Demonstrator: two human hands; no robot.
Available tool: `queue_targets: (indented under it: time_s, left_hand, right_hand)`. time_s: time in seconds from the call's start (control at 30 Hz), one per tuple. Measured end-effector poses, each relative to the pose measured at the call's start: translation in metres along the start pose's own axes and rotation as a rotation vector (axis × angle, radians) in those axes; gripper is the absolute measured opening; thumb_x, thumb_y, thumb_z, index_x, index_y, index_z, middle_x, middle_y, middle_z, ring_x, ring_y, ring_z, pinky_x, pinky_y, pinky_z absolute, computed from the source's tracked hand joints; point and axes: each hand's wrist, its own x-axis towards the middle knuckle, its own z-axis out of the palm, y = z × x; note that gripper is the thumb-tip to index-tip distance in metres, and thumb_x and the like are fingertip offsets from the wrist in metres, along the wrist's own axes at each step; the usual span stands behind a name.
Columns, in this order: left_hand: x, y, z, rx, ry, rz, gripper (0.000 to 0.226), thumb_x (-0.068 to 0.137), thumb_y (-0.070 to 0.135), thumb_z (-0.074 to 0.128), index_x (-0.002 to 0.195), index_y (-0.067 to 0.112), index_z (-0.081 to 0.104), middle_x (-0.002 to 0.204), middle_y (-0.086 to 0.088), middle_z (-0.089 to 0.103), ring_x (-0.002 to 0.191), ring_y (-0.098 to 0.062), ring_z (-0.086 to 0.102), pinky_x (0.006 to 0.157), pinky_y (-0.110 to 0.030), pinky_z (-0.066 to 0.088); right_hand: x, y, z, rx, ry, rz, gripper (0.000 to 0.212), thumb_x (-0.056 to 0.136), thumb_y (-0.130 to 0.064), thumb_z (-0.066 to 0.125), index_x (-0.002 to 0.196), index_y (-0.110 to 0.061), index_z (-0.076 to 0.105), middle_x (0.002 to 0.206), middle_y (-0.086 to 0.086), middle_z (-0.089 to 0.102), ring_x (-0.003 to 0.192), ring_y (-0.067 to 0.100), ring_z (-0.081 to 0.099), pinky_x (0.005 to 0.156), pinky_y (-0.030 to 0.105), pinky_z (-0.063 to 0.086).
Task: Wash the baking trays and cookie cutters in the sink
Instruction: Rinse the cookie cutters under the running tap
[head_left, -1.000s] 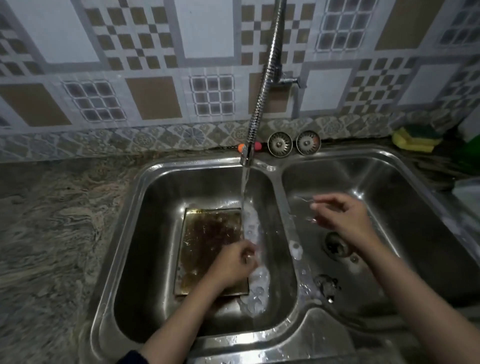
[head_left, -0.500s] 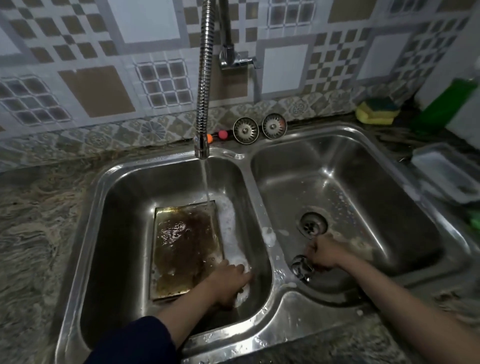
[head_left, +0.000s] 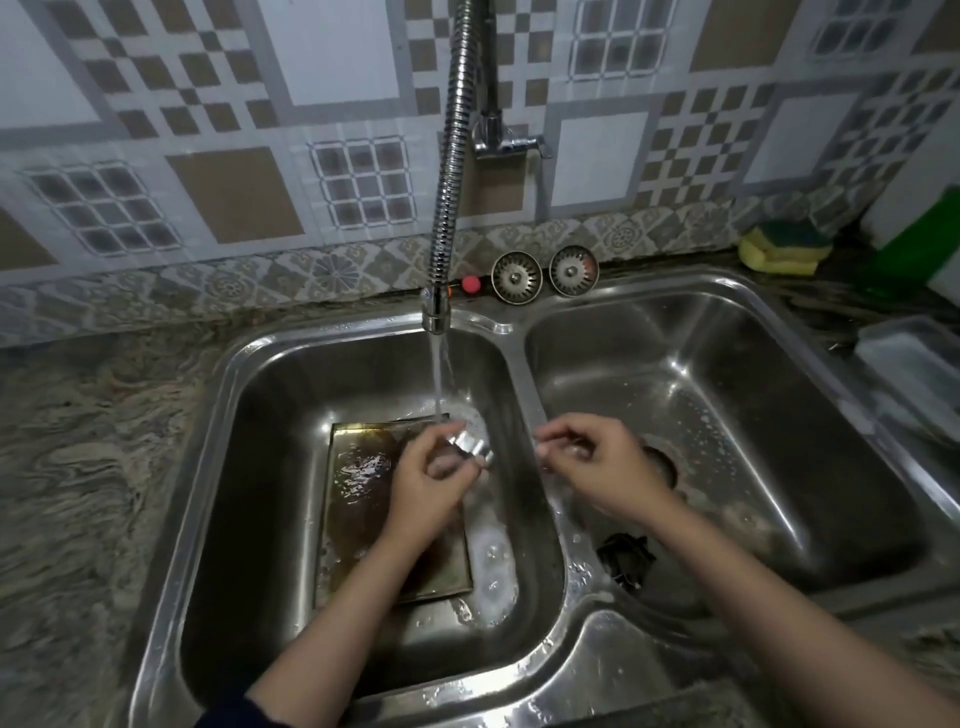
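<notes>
A greasy brown baking tray (head_left: 358, 499) lies flat on the bottom of the left basin (head_left: 270, 467) of the steel double sink. Water runs from the flexible tap (head_left: 449, 171) into that basin. My left hand (head_left: 434, 480) holds a shiny metal cookie cutter (head_left: 470, 447) under the stream, above the tray. Over the divider, my right hand (head_left: 597, 467) has its fingers curled, pinching something small and thin that is too blurred to name. More dark cutters (head_left: 626, 561) lie at the front of the right basin (head_left: 753, 441).
Two sink strainers (head_left: 545, 273) lean against the tiled wall behind the sink. A yellow-green sponge (head_left: 782, 247) and a green bottle (head_left: 914, 244) sit at the back right, a white tub (head_left: 914, 369) to the right. Foam lies beside the tray.
Both hands have risen from the basin floors. My left hand has lifted a metal cutter into the water stream; my right hand came up from the right basin's front to the divider.
</notes>
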Motion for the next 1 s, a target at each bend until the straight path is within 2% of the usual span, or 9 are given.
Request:
queue_targets:
  time_s: [0.03, 0.1, 0.17, 0.3, 0.47, 0.57, 0.7, 0.77, 1.0]
  left_hand:
    - [0.003, 0.009, -0.002, -0.055, 0.046, -0.011, 0.035, 0.078, -0.002, 0.070, 0.107, 0.015, 0.063, 0.085, -0.005, 0.068, 0.067, -0.003, 0.066, 0.063, -0.013, 0.050]
    - [0.008, 0.022, -0.006, -0.117, 0.113, 0.003, 0.031, 0.078, -0.003, 0.070, 0.105, 0.011, 0.064, 0.086, 0.000, 0.069, 0.066, 0.003, 0.066, 0.061, -0.010, 0.048]
    - [0.009, 0.027, -0.009, -0.159, 0.158, 0.006, 0.032, 0.078, 0.001, 0.072, 0.109, 0.008, 0.065, 0.095, -0.003, 0.068, 0.071, 0.006, 0.066, 0.064, -0.008, 0.048]
    - [0.008, 0.034, -0.015, -0.208, 0.203, 0.000, 0.036, 0.079, 0.006, 0.072, 0.114, 0.012, 0.065, 0.103, -0.001, 0.070, 0.085, 0.003, 0.068, 0.073, -0.010, 0.051]
    - [0.007, 0.036, -0.017, -0.230, 0.228, 0.007, 0.037, 0.082, 0.010, 0.070, 0.118, 0.011, 0.064, 0.095, 0.002, 0.073, 0.075, 0.000, 0.068, 0.063, -0.015, 0.053]
    - [0.006, 0.038, -0.016, -0.193, 0.228, 0.044, 0.032, 0.084, 0.010, 0.069, 0.116, 0.010, 0.066, 0.107, -0.002, 0.070, 0.088, -0.003, 0.069, 0.070, -0.011, 0.051]
    - [0.009, 0.037, -0.013, -0.199, 0.231, 0.041, 0.025, 0.085, 0.010, 0.067, 0.107, 0.021, 0.068, 0.108, -0.004, 0.071, 0.096, -0.007, 0.067, 0.077, -0.016, 0.053]
    - [0.010, 0.034, -0.014, -0.213, 0.240, 0.026, 0.022, 0.086, 0.010, 0.065, 0.102, 0.025, 0.070, 0.106, -0.005, 0.072, 0.097, -0.015, 0.068, 0.082, -0.026, 0.055]
    - [0.011, 0.033, -0.028, -0.237, 0.245, -0.025, 0.020, 0.090, 0.006, 0.060, 0.105, 0.014, 0.071, 0.101, -0.008, 0.073, 0.092, -0.022, 0.070, 0.085, -0.033, 0.055]
  right_hand:
    - [0.004, -0.003, 0.012, 0.045, -0.008, -0.018, 0.018, 0.084, -0.005, 0.069, 0.088, -0.022, 0.069, 0.077, 0.001, 0.069, 0.059, 0.009, 0.059, 0.065, 0.014, 0.048]
    - [0.012, -0.009, 0.033, 0.105, -0.008, -0.061, 0.022, 0.082, -0.002, 0.069, 0.095, -0.021, 0.069, 0.084, -0.001, 0.068, 0.065, -0.001, 0.058, 0.069, 0.010, 0.047]
    - [0.021, -0.012, 0.049, 0.169, -0.008, -0.113, 0.029, 0.081, -0.001, 0.070, 0.099, -0.023, 0.069, 0.091, -0.002, 0.071, 0.076, 0.002, 0.064, 0.075, 0.014, 0.051]
    - [0.034, -0.013, 0.065, 0.207, 0.010, -0.170, 0.033, 0.080, -0.001, 0.072, 0.095, -0.030, 0.070, 0.090, -0.018, 0.072, 0.083, 0.001, 0.067, 0.076, 0.017, 0.052]
    - [0.041, -0.014, 0.070, 0.247, 0.003, -0.185, 0.030, 0.080, -0.001, 0.071, 0.096, -0.026, 0.072, 0.095, -0.008, 0.074, 0.088, 0.011, 0.070, 0.082, 0.025, 0.055]
    - [0.042, -0.014, 0.070, 0.279, 0.023, -0.179, 0.029, 0.081, -0.001, 0.070, 0.094, -0.028, 0.072, 0.092, -0.008, 0.075, 0.086, 0.013, 0.070, 0.080, 0.028, 0.056]
    - [0.045, -0.012, 0.070, 0.258, 0.060, -0.175, 0.026, 0.081, -0.002, 0.071, 0.090, -0.026, 0.073, 0.085, -0.009, 0.075, 0.081, 0.011, 0.070, 0.078, 0.026, 0.056]
    - [0.046, -0.011, 0.070, 0.237, 0.063, -0.169, 0.022, 0.081, -0.003, 0.072, 0.091, -0.023, 0.073, 0.088, -0.005, 0.075, 0.081, 0.013, 0.071, 0.079, 0.029, 0.057]
    - [0.051, -0.014, 0.080, 0.239, 0.012, -0.145, 0.020, 0.080, -0.007, 0.074, 0.087, -0.025, 0.073, 0.086, -0.004, 0.074, 0.081, 0.012, 0.071, 0.078, 0.028, 0.057]
